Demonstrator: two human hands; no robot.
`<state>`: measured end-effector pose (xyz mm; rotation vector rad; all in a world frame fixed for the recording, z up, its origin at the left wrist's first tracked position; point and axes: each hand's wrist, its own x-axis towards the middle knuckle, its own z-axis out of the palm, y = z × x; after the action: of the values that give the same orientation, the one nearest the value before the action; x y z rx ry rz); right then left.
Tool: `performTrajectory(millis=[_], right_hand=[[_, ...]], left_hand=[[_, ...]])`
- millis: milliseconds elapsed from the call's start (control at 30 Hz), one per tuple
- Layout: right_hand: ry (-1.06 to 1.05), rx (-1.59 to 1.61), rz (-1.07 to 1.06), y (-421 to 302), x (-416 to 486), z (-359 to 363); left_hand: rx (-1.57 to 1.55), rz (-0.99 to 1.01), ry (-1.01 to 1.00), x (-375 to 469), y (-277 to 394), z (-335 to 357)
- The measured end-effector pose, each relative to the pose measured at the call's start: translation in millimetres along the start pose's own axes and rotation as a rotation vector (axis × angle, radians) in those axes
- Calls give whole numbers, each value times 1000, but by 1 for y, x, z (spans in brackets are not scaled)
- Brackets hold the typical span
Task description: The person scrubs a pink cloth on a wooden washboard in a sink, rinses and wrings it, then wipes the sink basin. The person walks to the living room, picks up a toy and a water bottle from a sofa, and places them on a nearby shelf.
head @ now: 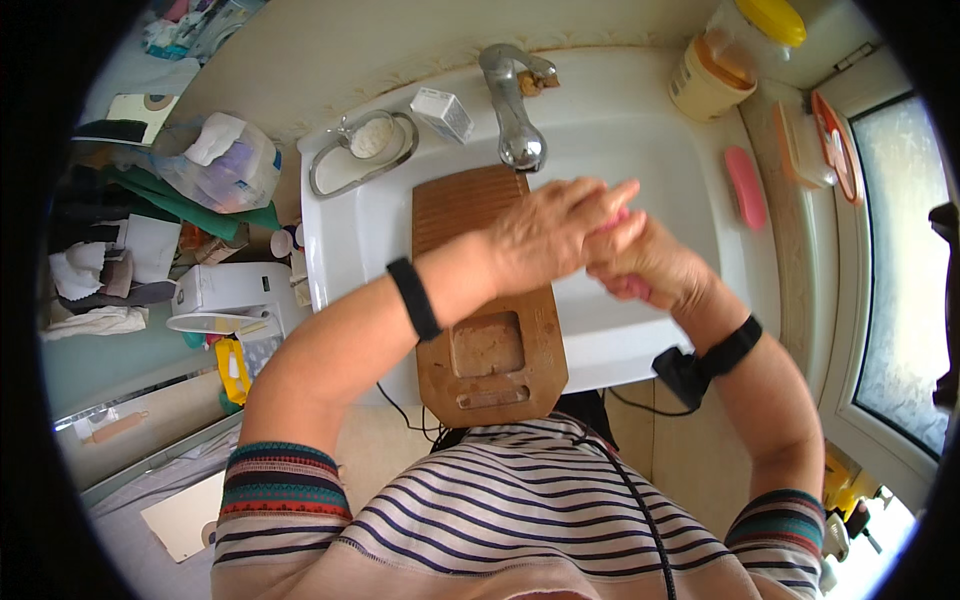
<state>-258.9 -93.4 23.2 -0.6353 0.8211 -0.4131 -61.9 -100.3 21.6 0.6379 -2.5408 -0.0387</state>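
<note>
Over the white sink my left hand (551, 232) and my right hand (649, 259) are pressed together. Pink material (637, 288) shows between and below the fingers of both; most of it is hidden, so I cannot tell exactly what it is. Beneath my left forearm a wooden washboard (471, 210) leans across the sink's front edge, its ribbed part towards the tap and its hollowed end near my body. The chrome tap (510, 105) stands beyond the hands, its lever over the back rim.
The white sink (637, 150) holds a metal-edged dish (352, 176) with a cup of white powder (373, 139), and a white box (442, 115). Right are a tub (705, 86), a pink brush-like object (745, 187) and a window (900, 262). A cable (652, 409) hangs below my right wrist.
</note>
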Motion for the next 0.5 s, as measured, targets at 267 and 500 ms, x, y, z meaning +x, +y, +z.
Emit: performTrajectory(millis=[267, 500], right_hand=[[305, -839, 10, -36, 25, -17], [365, -1238, -267, -22, 63, -45]], left_hand=[[147, -222, -152, 41, -30, 43], [30, -592, -440, 46, -35, 58]])
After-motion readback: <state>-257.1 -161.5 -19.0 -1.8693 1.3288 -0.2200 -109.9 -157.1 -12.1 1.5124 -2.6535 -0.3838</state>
